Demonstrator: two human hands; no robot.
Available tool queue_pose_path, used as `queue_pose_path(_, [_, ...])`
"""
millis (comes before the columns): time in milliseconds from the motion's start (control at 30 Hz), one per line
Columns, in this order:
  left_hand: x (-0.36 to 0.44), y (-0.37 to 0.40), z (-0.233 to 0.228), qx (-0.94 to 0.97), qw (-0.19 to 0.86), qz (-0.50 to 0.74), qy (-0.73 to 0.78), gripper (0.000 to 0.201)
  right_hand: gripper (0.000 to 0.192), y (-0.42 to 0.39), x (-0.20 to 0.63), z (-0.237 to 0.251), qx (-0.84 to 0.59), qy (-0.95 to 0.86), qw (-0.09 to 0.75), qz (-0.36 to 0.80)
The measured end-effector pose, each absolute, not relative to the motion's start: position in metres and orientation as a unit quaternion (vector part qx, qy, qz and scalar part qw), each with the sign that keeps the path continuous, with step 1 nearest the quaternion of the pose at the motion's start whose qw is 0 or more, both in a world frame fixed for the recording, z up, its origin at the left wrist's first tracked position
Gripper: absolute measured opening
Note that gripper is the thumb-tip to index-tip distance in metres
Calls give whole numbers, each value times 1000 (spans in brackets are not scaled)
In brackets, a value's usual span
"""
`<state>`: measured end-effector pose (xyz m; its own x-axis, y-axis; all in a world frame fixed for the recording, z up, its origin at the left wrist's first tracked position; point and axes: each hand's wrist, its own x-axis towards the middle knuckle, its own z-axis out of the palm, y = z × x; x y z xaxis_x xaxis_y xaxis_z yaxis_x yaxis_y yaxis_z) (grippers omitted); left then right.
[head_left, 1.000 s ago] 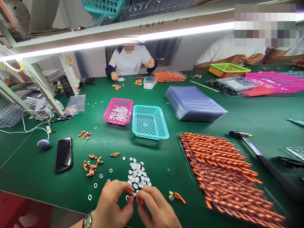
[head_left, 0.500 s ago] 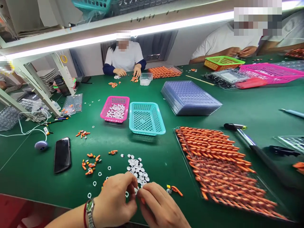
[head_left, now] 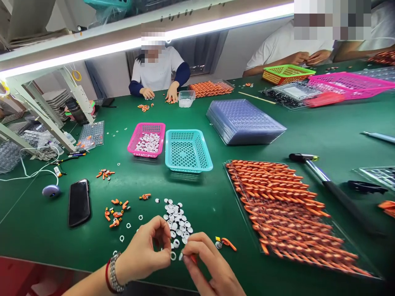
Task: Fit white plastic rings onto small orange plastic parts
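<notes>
Hands [head_left: 145, 250] apart, small ring [head_left: 173, 256] between.

My left hand [head_left: 145, 253] pinches a white ring [head_left: 173, 256]; my right hand [head_left: 206, 267] grips an orange piece [head_left: 193, 258]. The table [head_left: 324, 139] is dark green, the baskets pink [head_left: 147, 140] and teal [head_left: 188, 150].

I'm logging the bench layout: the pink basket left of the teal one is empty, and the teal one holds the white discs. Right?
Reversed. In the head view the pink basket holds the white discs, and the teal basket beside it, on its right, is the empty one.
</notes>
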<state>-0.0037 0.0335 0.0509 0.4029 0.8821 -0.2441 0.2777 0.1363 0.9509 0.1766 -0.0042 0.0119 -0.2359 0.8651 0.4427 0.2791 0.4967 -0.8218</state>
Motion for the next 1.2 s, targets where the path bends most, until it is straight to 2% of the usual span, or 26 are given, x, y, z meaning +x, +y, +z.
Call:
queue_pose_path(100, [-15, 38, 46, 751, 407, 158, 495, 14, 14, -1, 182, 6, -427, -666, 493, 362])
queue_pose_path(200, [-26, 59, 34, 824, 231, 149, 496, 14, 13, 2, 184, 0, -451, -617, 483, 428])
queue_pose_path(267, [-31, 81, 25, 827, 196, 162, 502, 17, 14, 1, 184, -1, -474, -603, 452, 455])
queue_pose_path(400, [-31, 122, 12, 838, 182, 148, 493, 17, 23, -2, 183, 2, -512, -603, 368, 489])
queue_pose_path(500, [-28, 136, 6, 848, 169, 132, 485, 15, 26, -4, 186, 3, -521, -598, 347, 500])
queue_pose_path(667, [-27, 133, 1, 863, 156, 133, 462, 18, 26, -3, 190, 1, -531, -583, 369, 491])
queue_pose_path(867, [-25, 117, 2, 842, 176, 193, 473, 25, 23, 12, 177, -2, -486, -592, 400, 504])
queue_pose_path(1033, [-19, 91, 17, 797, 240, 262, 487, 24, 27, 18, 153, -5, -452, -533, 444, 561])
queue_pose_path(1200, [-14, 61, 25, 738, 328, 310, 501, 22, 30, 10, 143, -2, -461, -496, 474, 563])
